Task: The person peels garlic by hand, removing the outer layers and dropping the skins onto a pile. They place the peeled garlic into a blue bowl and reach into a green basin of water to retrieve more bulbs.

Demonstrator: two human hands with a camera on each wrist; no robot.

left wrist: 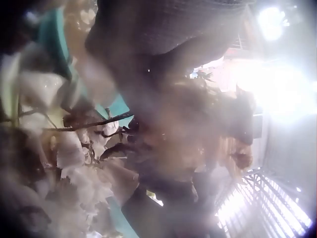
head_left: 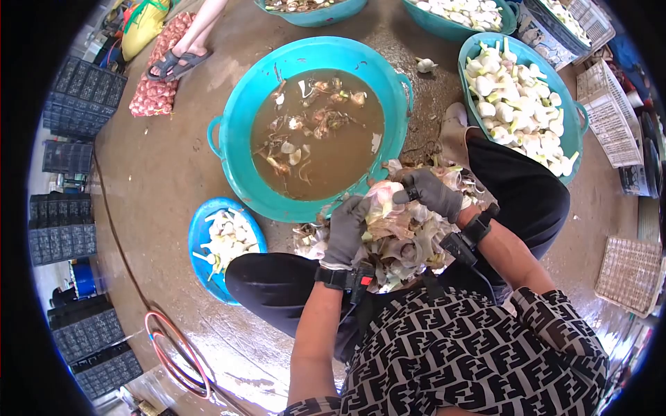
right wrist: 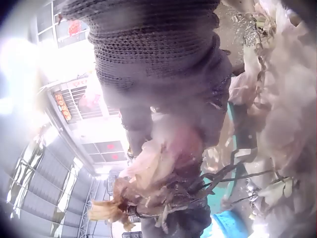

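A garlic bulb (head_left: 382, 197) with pinkish, loose papery skin is between two grey-gloved hands above the lap. The left hand (head_left: 347, 232) grips it from the left side. From the right, the right hand (head_left: 436, 193) pinches at its skin with curled fingers. Close up in the right wrist view, the bulb (right wrist: 171, 151) shows torn skin and a dry brown end, with glove fingers around it. Beneath the hands lies a heap of garlic skins (head_left: 409, 253) with dry stalks. The left wrist view is blurred, and the glove hides most of the bulb there.
Ahead is a teal tub (head_left: 236, 170) of murky water with floating scraps. A teal basin (head_left: 579, 142) of peeled garlic stands at right, a blue basin (head_left: 201, 274) of garlic at left. Crates (head_left: 628, 274), a hose (head_left: 163, 347) and another person's foot (head_left: 182, 62) on a garlic sack surround these.
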